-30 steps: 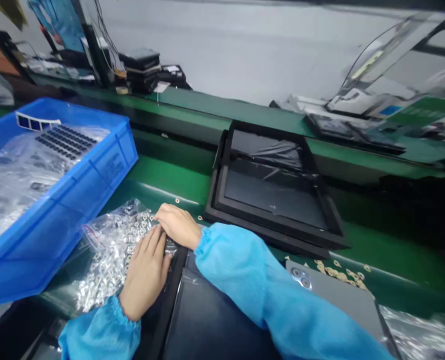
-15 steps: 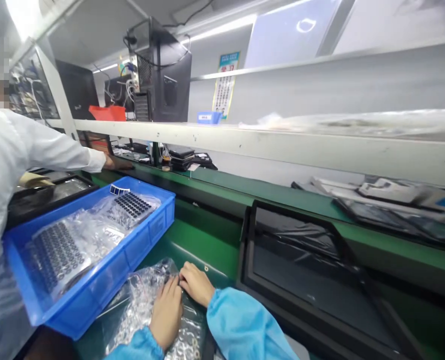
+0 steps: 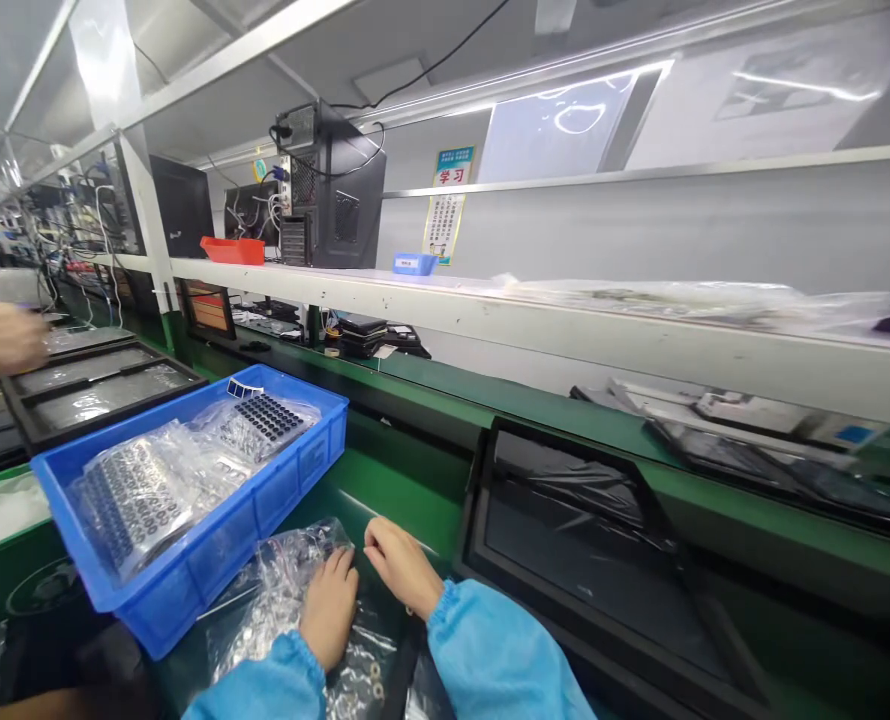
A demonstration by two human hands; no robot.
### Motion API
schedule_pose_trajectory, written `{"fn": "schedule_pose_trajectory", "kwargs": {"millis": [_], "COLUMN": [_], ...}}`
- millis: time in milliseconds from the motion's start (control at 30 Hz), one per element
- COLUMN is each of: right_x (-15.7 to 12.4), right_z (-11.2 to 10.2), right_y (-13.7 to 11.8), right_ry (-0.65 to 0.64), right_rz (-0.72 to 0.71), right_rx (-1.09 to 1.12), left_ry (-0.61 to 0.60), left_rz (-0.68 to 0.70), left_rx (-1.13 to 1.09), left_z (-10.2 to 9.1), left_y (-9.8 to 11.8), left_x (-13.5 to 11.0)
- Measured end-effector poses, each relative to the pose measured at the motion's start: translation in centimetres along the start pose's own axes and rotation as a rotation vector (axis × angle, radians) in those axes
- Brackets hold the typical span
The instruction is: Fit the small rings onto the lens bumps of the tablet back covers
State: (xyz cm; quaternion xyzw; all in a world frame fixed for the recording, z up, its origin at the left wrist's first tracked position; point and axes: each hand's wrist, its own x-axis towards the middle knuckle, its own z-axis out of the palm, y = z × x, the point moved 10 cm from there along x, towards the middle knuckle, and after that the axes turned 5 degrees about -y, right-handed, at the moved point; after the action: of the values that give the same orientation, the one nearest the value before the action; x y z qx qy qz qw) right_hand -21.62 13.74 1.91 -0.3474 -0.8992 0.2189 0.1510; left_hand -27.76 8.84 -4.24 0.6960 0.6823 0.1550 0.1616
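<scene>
My left hand (image 3: 330,606) lies flat, fingers stretched out, on a clear plastic bag of small metal rings (image 3: 269,610) on the green belt. My right hand (image 3: 402,566) sits just right of it, touching the bag's far edge. Its fingers are bent and pressed together, and whatever is under them is hidden. Both arms wear light blue sleeves. A few loose rings (image 3: 374,690) lie near my left wrist.
A blue bin (image 3: 197,565) with bagged sheets of black dots stands left of the bag. A black framed panel (image 3: 587,545) lies to the right on the belt. Black trays (image 3: 92,385) and a co-worker's hand (image 3: 2,338) are at far left. A white shelf (image 3: 535,310) runs overhead.
My view has swung upward, from the belt to the shelf and wall. Both hands stay on the bag of rings. The co-worker has drawn back to the far left.
</scene>
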Motion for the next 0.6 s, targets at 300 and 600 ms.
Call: {"fn": "schedule_pose_trajectory", "kwargs": {"millis": [300, 600], "right_x": [-10.1, -14.7], "right_z": [-4.4, -2.4], "right_y": [-2.7, -1.7], "right_ry": [0.054, 0.0], "right_rz": [0.035, 0.159], "right_rx": [0.321, 0.59], "left_ry": [-0.161, -0.276], "left_rz": [0.112, 0.041], "left_rx": [-0.631, -1.007], "left_z": [-2.0, -0.7], "left_y": [6.6, 8.9], "left_x": [-4.9, -7.4]}}
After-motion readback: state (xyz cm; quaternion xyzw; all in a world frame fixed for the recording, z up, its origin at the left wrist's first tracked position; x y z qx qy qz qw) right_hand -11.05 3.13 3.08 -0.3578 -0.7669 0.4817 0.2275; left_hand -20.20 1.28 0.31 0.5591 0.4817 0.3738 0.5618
